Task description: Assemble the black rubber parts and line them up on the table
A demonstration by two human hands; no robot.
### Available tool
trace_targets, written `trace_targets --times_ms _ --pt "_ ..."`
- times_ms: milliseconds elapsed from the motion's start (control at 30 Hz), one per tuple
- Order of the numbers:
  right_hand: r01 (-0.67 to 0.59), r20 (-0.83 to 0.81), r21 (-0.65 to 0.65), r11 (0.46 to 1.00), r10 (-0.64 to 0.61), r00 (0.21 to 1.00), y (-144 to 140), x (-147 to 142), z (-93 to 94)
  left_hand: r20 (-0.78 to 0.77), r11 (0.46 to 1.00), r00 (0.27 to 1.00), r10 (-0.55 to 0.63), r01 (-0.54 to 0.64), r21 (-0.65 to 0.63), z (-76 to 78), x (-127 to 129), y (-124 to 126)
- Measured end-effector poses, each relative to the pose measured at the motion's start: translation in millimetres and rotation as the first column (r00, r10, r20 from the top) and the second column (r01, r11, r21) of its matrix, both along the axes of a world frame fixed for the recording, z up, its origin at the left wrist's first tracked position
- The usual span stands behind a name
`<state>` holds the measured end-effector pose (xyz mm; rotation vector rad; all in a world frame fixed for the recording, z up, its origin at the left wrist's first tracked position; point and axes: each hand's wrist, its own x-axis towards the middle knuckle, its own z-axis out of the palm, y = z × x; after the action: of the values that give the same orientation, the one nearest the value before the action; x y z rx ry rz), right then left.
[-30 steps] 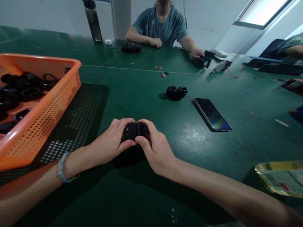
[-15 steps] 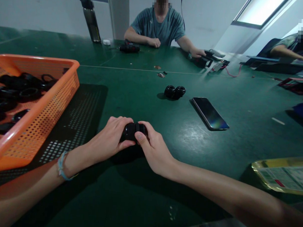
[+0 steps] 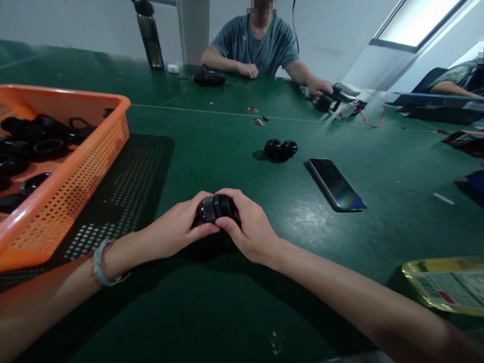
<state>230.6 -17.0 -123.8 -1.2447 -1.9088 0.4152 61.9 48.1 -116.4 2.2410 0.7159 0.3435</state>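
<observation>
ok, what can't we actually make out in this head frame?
- Black part: mostly wrapped by left hand and right hand; shape unclear.
- Orange basket: cut off by the left edge; count of black rings unknown.
- Yellow tray: cut by the right edge, label too blurred to read.
- Co-worker's tool: too small to identify.

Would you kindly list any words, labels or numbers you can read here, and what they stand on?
None can be read.
Yellow packet: a printed label with a red mark, too blurred to read.
Phone: screen dark, no text.
Black part in both hands: no marking visible.
</observation>
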Motion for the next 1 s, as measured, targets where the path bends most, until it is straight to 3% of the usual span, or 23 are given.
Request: trace_targets --times_ms 167,300,533,700,767,867,1000 --pt "0.049 -0.037 -0.132 0.99 -0.054 0.998 -4.5 -4.7 3.4 -0.085 0.996 0.993 0.083 -0.083 0.012 3.8 3.7 -4.9" --pt "0.096 -0.1 -0.27 0.958 -0.127 0.987 -7.8 -8.7 7.0 -0.139 0.99 0.984 0.112 -0.099 0.099 4.6 4.1 -5.4" --pt "0.09 -0.205 -0.43 0.898 -0.194 0.959 -11.5 -12.7 13.5 -0.135 0.935 0.987 0.088 -0.035 0.352 -3.2 1.7 -0.2" --pt "0.098 -0.223 -0.485 0.869 -0.231 0.947 -12.6 -15.4 13.9 -0.142 0.876 0.989 0.034 0.038 0.48 -0.5 2.9 2.8" --pt "0.093 -0.224 -0.496 0.863 -0.23 0.947 -10.9 -14.6 12.9 -0.155 0.881 0.987 0.03 0.047 0.471 3.1 3.8 2.3" --pt "0.073 -0.184 -0.456 0.887 -0.175 0.967 -5.1 -9.6 10.0 -0.194 0.935 0.979 0.07 0.003 0.354 8.4 5.4 -0.7" --pt "0.054 -0.102 -0.249 0.967 -0.082 0.991 1.8 0.4 4.8 -0.207 0.976 0.977 0.044 0.002 0.217 8.9 5.7 -3.9"
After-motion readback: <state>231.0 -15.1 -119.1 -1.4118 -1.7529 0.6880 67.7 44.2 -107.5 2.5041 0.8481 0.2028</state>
